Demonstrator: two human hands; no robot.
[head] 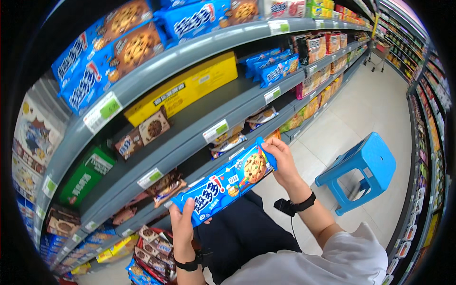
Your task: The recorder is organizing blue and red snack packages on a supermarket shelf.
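Observation:
A blue cookie packet (228,180), printed with a large chocolate-chip cookie, is held flat and slanted in front of my body. My left hand (183,217) grips its lower left end, thumb on top. At its upper right end, my right hand (279,156) pinches the sealed edge. Both wrists wear black straps. Beyond the packet, a brown cookie packet (142,133) lies on a grey shelf by a yellow carton (185,87). Similar blue packets (272,67) stand farther along that shelf, and larger blue packs (114,64) fill the shelf above.
A blue plastic stool (370,167) stands on the tiled floor to the right. Brown and blue packets (153,253) are heaped low at my left. A green carton (87,176) sits on the left shelf. Another stocked shelf runs along the right, and a shopping cart (380,50) stands far down the aisle.

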